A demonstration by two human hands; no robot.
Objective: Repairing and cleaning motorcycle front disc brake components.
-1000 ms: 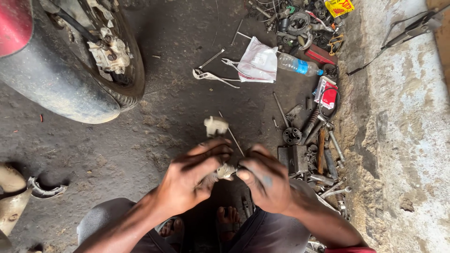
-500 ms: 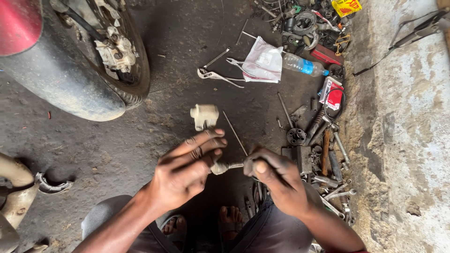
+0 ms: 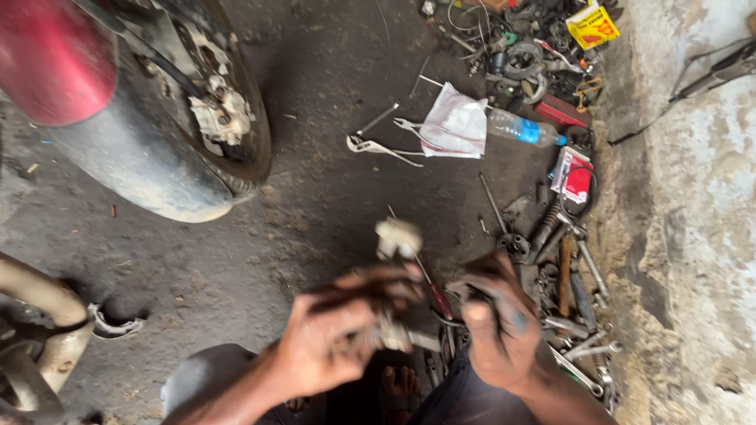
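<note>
Two hands on one small metal part (image 3: pixel 398 337), held low over the floor (image 3: pixel 315 197) between my knees. My left hand (image 3: pixel 335 342) is wrapped round its left end, fingers curled tight. My right hand (image 3: pixel 496 334) pinches something at the right end, but blur hides exactly what. The part's long axis runs left-right between the hands, left hand nearer. A pale fitting (image 3: pixel 398 238) lies on the floor just beyond. Tools (image 3: pixel 567 275) are piled on the right, a motorcycle wheel (image 3: pixel 189 134) is at upper left.

Motion blurs both hands (left hand (image 3: pixel 335 346), right hand (image 3: pixel 496 334)) and the small metal part (image 3: pixel 394 337) between them.
</note>
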